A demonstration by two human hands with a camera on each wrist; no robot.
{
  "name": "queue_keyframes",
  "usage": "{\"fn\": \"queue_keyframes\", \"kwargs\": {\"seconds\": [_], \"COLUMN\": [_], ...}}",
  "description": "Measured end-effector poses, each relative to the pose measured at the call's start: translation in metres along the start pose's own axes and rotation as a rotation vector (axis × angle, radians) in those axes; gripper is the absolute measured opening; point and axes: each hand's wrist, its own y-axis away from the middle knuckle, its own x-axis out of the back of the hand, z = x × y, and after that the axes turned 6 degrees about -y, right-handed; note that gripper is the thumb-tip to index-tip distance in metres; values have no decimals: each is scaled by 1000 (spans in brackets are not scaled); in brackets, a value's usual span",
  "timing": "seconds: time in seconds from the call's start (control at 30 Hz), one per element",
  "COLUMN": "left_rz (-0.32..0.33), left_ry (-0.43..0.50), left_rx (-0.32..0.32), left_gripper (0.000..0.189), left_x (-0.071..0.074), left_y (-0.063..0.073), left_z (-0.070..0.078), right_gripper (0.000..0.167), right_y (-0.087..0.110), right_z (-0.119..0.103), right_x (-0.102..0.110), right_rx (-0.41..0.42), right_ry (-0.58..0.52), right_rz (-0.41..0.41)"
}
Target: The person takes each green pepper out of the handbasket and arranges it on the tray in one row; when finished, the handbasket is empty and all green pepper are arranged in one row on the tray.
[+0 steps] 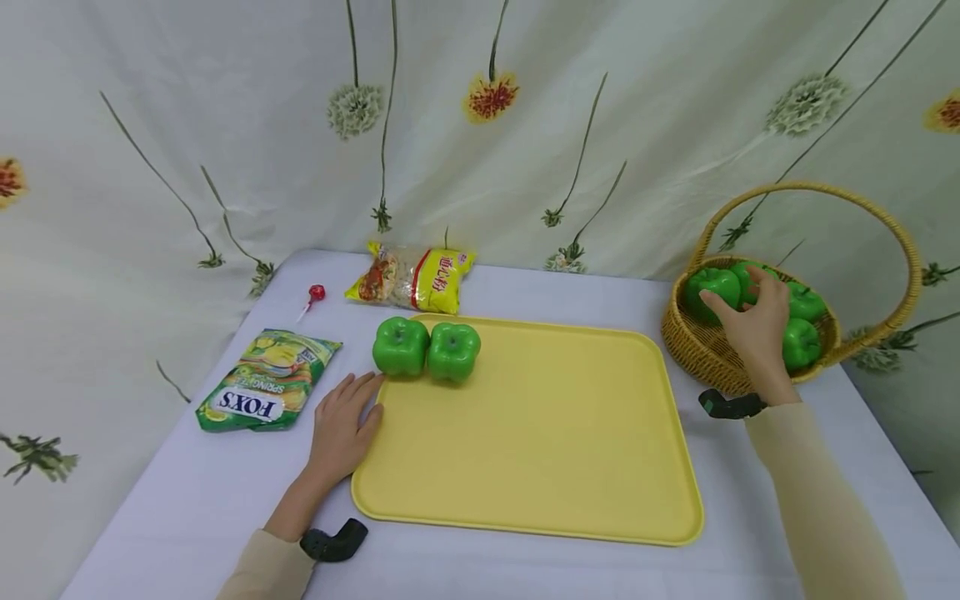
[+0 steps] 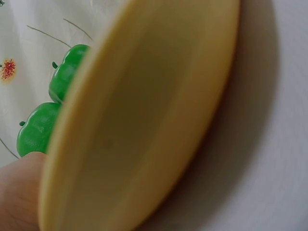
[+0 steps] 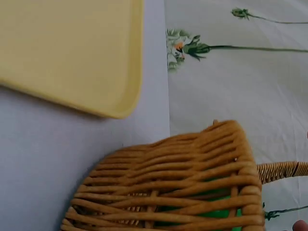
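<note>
My left hand (image 1: pixel 342 425) rests on the left edge of the yellow tray (image 1: pixel 525 433), its fingers extended and the fingertips close below a green bell pepper (image 1: pixel 401 347). Beside that pepper, a second bell pepper (image 1: pixel 453 351) sits on the tray; both also appear past the tray rim in the left wrist view. My right hand (image 1: pixel 759 329) reaches over the wicker basket (image 1: pixel 693 346), thumb and fingers spread apart. Its thumb overlaps a bell pepper (image 1: pixel 708 287) at the basket's left, and its fingers partly cover another behind. In the right wrist view the basket wall (image 3: pixel 168 178) hides the peppers.
More bell peppers (image 1: pixel 802 343) lie at the basket's right side, under its tall arched handle (image 1: pixel 911 267). A green Fox's candy bag (image 1: pixel 270 379) and a red lollipop (image 1: pixel 316 292) lie left of the tray. A yellow pasta packet (image 1: pixel 411 279) lies behind it, before the flowered cloth.
</note>
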Motion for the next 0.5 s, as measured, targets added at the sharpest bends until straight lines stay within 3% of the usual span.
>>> {"fn": "queue_keyframes", "kwargs": {"seconds": [0.2, 0.5], "left_rz": [3, 6], "left_ry": [3, -4], "left_rx": [8, 6], "left_gripper": [44, 44], "left_x": [0, 1], "left_y": [2, 2], "left_z": [0, 1], "right_gripper": [81, 89], "right_y": [-19, -31], "right_z": [5, 16], "right_x": [-1, -6], "right_rx": [-20, -56], "right_ry": [-17, -5], "right_rz": [7, -9]}}
